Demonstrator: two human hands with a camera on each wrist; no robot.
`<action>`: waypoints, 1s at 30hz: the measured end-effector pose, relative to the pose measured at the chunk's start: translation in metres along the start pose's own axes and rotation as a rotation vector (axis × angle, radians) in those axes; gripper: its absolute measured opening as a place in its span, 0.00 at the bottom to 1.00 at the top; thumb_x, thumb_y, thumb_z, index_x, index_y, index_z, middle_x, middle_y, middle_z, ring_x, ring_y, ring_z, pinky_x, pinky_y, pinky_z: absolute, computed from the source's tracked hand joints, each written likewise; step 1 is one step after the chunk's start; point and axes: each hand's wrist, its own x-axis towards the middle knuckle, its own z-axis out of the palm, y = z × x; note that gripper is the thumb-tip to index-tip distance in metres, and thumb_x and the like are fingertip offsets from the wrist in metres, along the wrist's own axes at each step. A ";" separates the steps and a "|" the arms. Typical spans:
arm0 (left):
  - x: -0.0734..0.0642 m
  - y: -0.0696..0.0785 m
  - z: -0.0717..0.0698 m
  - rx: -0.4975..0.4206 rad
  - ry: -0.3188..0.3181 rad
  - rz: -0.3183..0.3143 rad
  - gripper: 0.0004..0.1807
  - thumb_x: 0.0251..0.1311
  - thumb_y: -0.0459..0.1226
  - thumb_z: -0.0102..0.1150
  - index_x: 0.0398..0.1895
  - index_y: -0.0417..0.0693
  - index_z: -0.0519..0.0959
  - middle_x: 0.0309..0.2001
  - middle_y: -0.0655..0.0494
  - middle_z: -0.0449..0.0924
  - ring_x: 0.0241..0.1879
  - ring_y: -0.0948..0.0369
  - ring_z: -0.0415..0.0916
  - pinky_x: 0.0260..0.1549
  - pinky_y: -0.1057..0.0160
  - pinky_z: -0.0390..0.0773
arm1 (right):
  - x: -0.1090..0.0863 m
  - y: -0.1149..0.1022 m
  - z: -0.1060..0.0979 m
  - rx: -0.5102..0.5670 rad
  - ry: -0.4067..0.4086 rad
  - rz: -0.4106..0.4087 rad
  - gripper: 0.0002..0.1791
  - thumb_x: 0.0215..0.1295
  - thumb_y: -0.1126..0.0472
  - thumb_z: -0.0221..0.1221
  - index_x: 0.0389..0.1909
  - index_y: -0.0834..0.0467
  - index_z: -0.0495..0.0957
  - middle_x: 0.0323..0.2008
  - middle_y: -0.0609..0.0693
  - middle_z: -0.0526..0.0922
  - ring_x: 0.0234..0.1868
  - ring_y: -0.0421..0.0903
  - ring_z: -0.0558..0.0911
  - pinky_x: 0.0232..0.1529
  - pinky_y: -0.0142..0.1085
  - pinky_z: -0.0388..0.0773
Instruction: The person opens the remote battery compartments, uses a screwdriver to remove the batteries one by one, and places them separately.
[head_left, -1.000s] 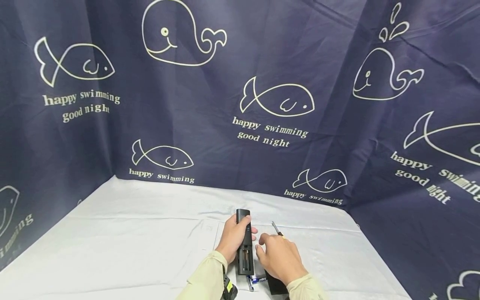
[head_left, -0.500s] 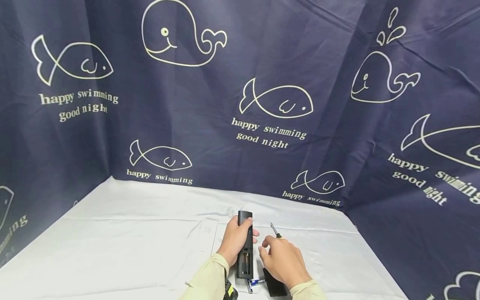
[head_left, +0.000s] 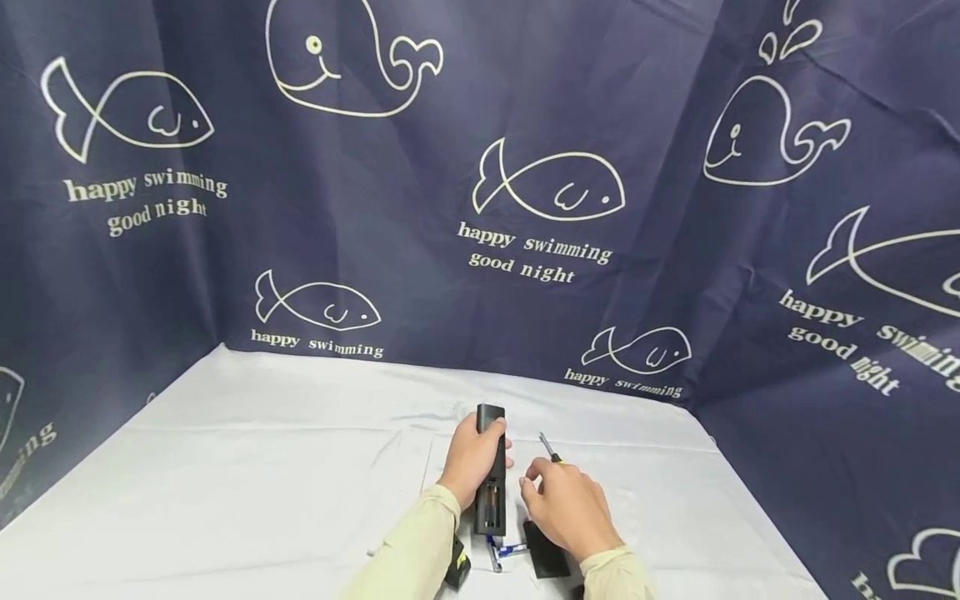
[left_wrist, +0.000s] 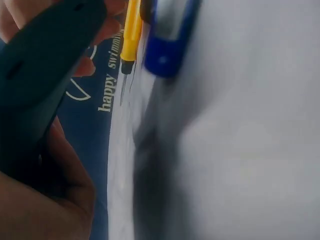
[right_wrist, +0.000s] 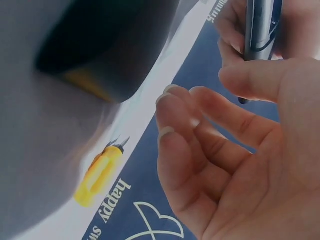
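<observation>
My left hand (head_left: pixel 472 458) grips a black remote control (head_left: pixel 491 417), thumb along its upper face. The battery compartment (head_left: pixel 491 507) at its near end is uncovered; what lies in it is too small to tell. My right hand (head_left: pixel 570 504) hovers to the right of the remote. In the right wrist view its fingers (right_wrist: pixel 175 165) are loosely bent, with nothing between them and the thumb. Just below the remote lie two slim blue-and-silver batteries (head_left: pixel 513 550). A screwdriver with a yellow handle (right_wrist: pixel 100 175) lies beyond the right hand, its shaft (head_left: pixel 546 443) pointing away.
A flat black rectangular piece (head_left: pixel 547 552) lies on the white cloth (head_left: pixel 262 483) beside the right wrist. A black-and-yellow object (head_left: pixel 458 565) sits by the left sleeve. Dark blue curtains (head_left: pixel 420 200) with fish and whale outlines enclose the table's back and sides.
The head view has shifted slightly. The right hand has drawn a little away from the remote, showing more of the flat black piece. The left hand keeps its hold on the remote.
</observation>
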 end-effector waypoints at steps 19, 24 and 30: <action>0.022 0.016 0.000 0.080 -0.106 -0.088 0.23 0.71 0.42 0.56 0.57 0.31 0.73 0.39 0.40 0.78 0.36 0.44 0.86 0.32 0.56 0.85 | -0.002 0.015 -0.006 0.054 -0.021 0.047 0.04 0.63 0.53 0.63 0.30 0.46 0.80 0.18 0.36 0.73 0.20 0.39 0.72 0.22 0.40 0.69; 0.026 0.011 0.000 0.187 -0.136 -0.120 0.23 0.70 0.44 0.57 0.56 0.32 0.74 0.41 0.43 0.80 0.37 0.50 0.84 0.37 0.56 0.83 | -0.004 0.017 -0.007 0.060 -0.030 0.064 0.04 0.64 0.53 0.63 0.31 0.47 0.81 0.18 0.37 0.73 0.19 0.39 0.71 0.22 0.40 0.69; 0.031 0.007 0.002 0.282 -0.107 -0.138 0.23 0.69 0.44 0.59 0.54 0.32 0.75 0.39 0.46 0.80 0.36 0.55 0.80 0.35 0.58 0.80 | -0.001 0.022 -0.008 0.069 -0.027 0.064 0.04 0.64 0.53 0.63 0.33 0.48 0.82 0.20 0.38 0.76 0.20 0.39 0.73 0.23 0.41 0.70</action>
